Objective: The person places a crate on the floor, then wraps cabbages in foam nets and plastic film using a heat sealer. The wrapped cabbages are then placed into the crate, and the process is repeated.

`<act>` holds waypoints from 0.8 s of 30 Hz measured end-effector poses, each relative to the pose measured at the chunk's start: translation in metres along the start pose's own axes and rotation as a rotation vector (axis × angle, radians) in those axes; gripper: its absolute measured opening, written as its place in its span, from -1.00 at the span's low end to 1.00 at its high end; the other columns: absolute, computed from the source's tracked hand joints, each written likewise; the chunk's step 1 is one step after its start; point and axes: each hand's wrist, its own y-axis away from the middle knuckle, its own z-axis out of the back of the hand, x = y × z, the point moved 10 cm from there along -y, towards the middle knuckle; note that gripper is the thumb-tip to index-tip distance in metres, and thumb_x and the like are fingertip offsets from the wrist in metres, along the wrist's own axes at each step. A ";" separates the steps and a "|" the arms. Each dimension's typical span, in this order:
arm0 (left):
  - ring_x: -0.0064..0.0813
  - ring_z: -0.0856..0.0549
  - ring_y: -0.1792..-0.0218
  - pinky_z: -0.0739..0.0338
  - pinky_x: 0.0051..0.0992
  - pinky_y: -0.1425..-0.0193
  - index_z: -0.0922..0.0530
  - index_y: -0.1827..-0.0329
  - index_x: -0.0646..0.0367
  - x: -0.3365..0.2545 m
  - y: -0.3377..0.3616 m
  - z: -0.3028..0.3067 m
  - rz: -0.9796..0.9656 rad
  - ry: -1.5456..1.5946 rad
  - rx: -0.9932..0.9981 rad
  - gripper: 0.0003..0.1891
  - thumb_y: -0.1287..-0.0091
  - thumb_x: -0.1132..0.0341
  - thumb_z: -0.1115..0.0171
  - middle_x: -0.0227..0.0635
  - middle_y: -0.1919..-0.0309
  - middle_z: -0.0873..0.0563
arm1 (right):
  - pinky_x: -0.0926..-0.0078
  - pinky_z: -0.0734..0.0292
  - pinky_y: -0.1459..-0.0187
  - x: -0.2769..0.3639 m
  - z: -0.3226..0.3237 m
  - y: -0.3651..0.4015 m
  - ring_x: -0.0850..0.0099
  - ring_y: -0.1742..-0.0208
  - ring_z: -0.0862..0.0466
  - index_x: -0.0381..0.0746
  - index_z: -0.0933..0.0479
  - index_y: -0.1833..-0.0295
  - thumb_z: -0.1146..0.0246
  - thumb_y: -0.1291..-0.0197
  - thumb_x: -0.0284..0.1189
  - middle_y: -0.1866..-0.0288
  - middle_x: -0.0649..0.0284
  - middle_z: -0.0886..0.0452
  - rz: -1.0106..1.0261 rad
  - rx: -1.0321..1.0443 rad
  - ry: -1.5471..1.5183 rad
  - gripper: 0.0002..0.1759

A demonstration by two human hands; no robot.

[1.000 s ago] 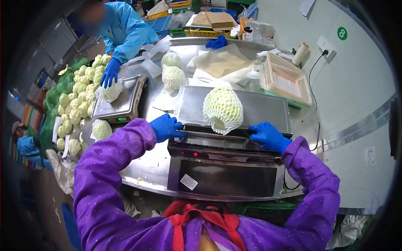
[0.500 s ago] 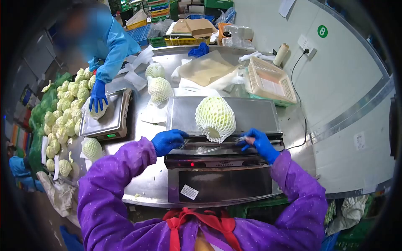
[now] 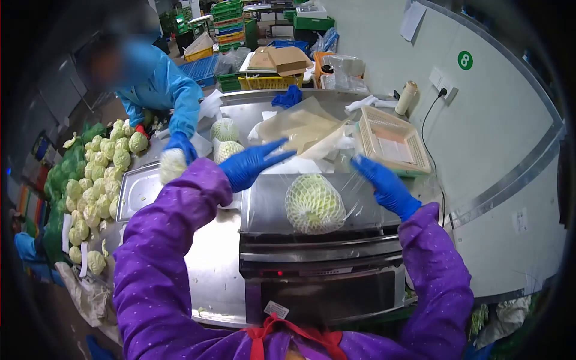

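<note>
A cabbage in a white foam net [image 3: 314,205] rests on the metal top of the film-wrapping machine [image 3: 321,252], directly in front of me. Clear plastic film [image 3: 359,207] stretches around it, with creases running up toward my right hand [image 3: 389,188]. That hand is raised at the cabbage's right, fingers straight and pressed together on the film. To the left and a little higher, my left hand [image 3: 251,165] has long straight fingers pointing right; it appears to grip the film's other side, though the film there is hard to see.
Two netted cabbages [image 3: 225,129] stand behind my left hand. At left, a co-worker's blue-gloved hand [image 3: 181,147] holds another cabbage over a scale [image 3: 141,189], beside piled bare cabbages [image 3: 96,174]. A beige basket [image 3: 393,141] and paper sheets [image 3: 303,129] lie beyond; a cable runs down the right wall.
Both my hands have risen and moved away from me, drawing film up from the machine's front around the cabbage. The co-worker's hand has lifted a cabbage off the scale.
</note>
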 end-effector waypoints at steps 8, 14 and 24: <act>-0.27 -0.19 -0.43 -0.23 -0.32 -0.41 0.24 -0.52 0.12 -0.016 -0.005 -0.126 0.009 1.052 -0.123 0.17 -0.02 0.07 -0.48 -0.13 -0.45 -0.12 | 0.38 -0.18 -0.36 0.004 -0.123 0.008 0.27 -0.38 -0.30 -0.23 -0.02 -0.49 -0.34 -0.13 -0.42 -0.40 0.04 -0.25 -0.266 0.145 -1.043 -0.12; -0.22 -0.49 -0.25 -0.37 -0.31 -0.31 0.13 -0.49 0.15 -0.044 0.010 -0.097 0.120 0.694 -0.094 0.19 0.09 0.03 -0.55 -0.07 -0.28 -0.41 | 0.29 -0.46 -0.13 0.031 -0.102 0.033 0.08 -0.14 -0.57 -0.26 -0.07 -0.45 -0.42 -0.03 -0.30 -0.15 -0.07 -0.51 -0.237 0.108 -0.698 -0.06; -0.26 -0.29 -0.39 -0.19 -0.28 -0.43 0.06 -0.47 0.24 -0.182 0.142 -0.156 0.263 1.245 -0.105 0.04 -0.09 0.03 -0.44 -0.08 -0.39 -0.24 | 0.33 -0.38 -0.23 0.169 -0.098 0.168 0.26 -0.23 -0.51 -0.27 -0.19 -0.39 -0.33 -0.08 0.01 -0.23 0.06 -0.48 -0.486 0.582 -1.063 -0.11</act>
